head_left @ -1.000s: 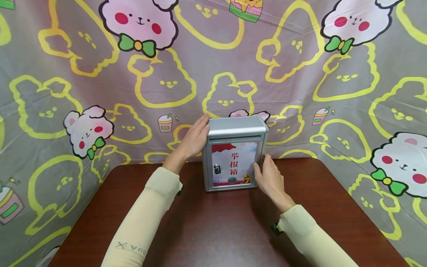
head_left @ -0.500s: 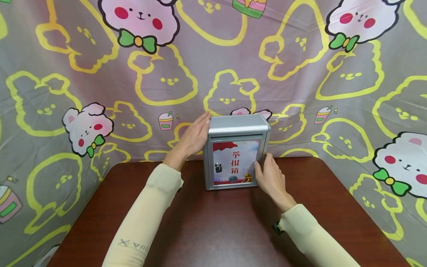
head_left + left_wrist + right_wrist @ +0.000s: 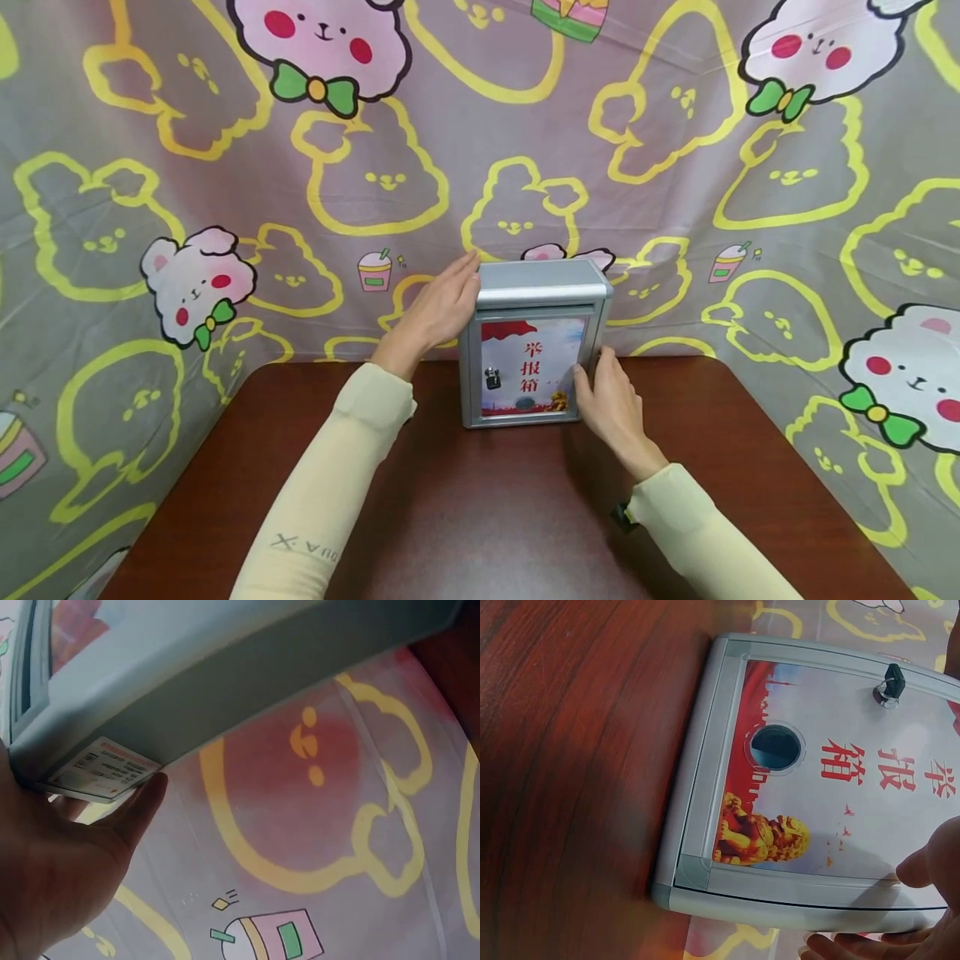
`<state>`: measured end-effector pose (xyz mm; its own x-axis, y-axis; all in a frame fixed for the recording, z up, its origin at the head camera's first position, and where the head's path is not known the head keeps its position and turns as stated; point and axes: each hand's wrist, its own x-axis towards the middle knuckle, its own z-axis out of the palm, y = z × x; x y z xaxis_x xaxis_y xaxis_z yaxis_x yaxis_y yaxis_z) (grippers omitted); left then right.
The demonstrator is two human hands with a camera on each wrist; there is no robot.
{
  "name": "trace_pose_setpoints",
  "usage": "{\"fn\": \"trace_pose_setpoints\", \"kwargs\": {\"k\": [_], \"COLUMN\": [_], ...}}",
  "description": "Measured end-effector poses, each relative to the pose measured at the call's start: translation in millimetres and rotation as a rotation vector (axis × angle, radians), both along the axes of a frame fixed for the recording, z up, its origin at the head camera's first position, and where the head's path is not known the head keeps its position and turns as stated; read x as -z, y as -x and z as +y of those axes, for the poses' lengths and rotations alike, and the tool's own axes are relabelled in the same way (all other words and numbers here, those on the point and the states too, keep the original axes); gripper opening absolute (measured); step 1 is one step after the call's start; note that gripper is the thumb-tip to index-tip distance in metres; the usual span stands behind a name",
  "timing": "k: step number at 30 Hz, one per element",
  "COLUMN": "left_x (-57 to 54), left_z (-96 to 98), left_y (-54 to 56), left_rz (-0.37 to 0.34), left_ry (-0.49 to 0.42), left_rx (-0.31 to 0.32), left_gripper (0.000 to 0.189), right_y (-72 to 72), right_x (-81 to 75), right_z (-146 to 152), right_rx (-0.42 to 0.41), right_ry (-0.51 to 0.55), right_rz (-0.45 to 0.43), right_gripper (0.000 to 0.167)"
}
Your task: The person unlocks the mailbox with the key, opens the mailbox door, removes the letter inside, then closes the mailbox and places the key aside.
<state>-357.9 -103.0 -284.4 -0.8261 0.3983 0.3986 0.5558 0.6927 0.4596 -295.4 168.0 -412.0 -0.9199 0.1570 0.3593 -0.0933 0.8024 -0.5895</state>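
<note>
A grey metal suggestion box (image 3: 543, 279) stands upright on the table, its front covered by a poster (image 3: 832, 817) with red Chinese characters. In the front's left part sits a lock with a black-headed key (image 3: 894, 681). My left hand (image 3: 438, 307) lies along the box's upper left side, fingers extended. A printed label (image 3: 105, 771) shows close to those fingers in the left wrist view. At the lower right edge, my right hand (image 3: 611, 402) grips the box, thumb on the front and fingers round the side, partly hidden.
The box rests near the back of a dark red-brown wooden table (image 3: 480, 508). Behind and on both sides hangs a grey-pink curtain (image 3: 420, 67) printed with cartoon animals. A round window (image 3: 775, 748) is set low in the box's front.
The head view shifts slightly. Both hands stay in place on the box, and the box itself shows no clear movement on the table.
</note>
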Motion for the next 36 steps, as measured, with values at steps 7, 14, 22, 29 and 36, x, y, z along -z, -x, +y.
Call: {"fn": "trace_pose_setpoints", "kwargs": {"k": [7, 14, 22, 29, 36], "left_x": [-1.9, -4.3, -3.7, 1.2, 3.9], "left_z": [-2.4, -7.6, -12.5, -14.3, -16.3], "left_y": [3.1, 4.8, 3.5, 6.9, 10.0], "left_rz": [-0.021, -0.130, -0.143, -0.102, 0.004], "left_ry": [-0.011, -0.042, -0.046, -0.016, 0.049], "left_rx": [0.031, 0.086, 0.120, 0.116, 0.102], "left_gripper": [0.058, 0.059, 0.060, 0.060, 0.061], "right_y": [-3.7, -9.8, -5.4, -2.2, -4.3], "right_x": [-0.2, -2.5, -2.0, 1.0, -4.1], "right_z": [1.0, 2.6, -3.1, -1.2, -0.3], "right_rx": [0.000, -0.008, 0.004, 0.000, -0.006], "right_ry": [-0.008, -0.056, -0.089, -0.097, -0.117], "right_rz": [-0.013, 0.001, 0.023, 0.027, -0.008], "right_gripper": [0.060, 0.061, 0.054, 0.050, 0.056]}}
